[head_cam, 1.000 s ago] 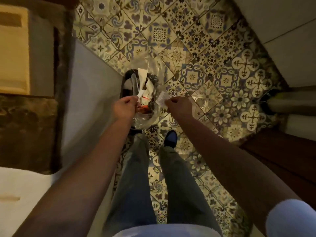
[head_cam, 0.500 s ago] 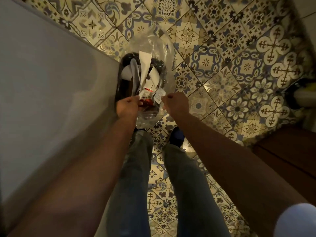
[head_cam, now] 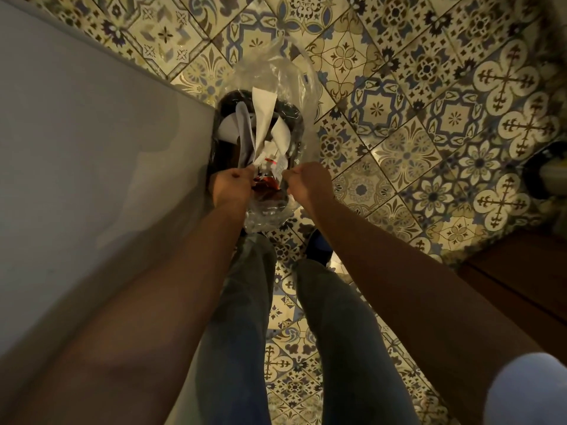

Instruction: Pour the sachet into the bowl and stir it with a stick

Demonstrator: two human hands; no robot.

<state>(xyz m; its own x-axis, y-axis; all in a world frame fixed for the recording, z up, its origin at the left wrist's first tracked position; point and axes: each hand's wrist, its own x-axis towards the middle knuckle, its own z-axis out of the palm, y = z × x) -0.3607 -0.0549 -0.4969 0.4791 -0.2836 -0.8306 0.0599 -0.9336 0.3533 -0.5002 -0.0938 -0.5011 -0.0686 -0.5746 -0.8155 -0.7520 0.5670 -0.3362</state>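
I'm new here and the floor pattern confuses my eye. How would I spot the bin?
Find the plain grey wall on the left; where its lower edge meets the patterned tile floor stands a small dark bin lined with a clear plastic bag. Only it holds white paper scraps, just beyond both hands.

Both hands reach down over a dark bin (head_cam: 294, 118) lined with clear plastic on the patterned tile floor (head_cam: 429, 118). The left hand (head_cam: 231, 187) and right hand (head_cam: 310, 184) pinch what may be a torn sachet (head_cam: 270, 162) between them, above white paper scraps (head_cam: 264, 118).
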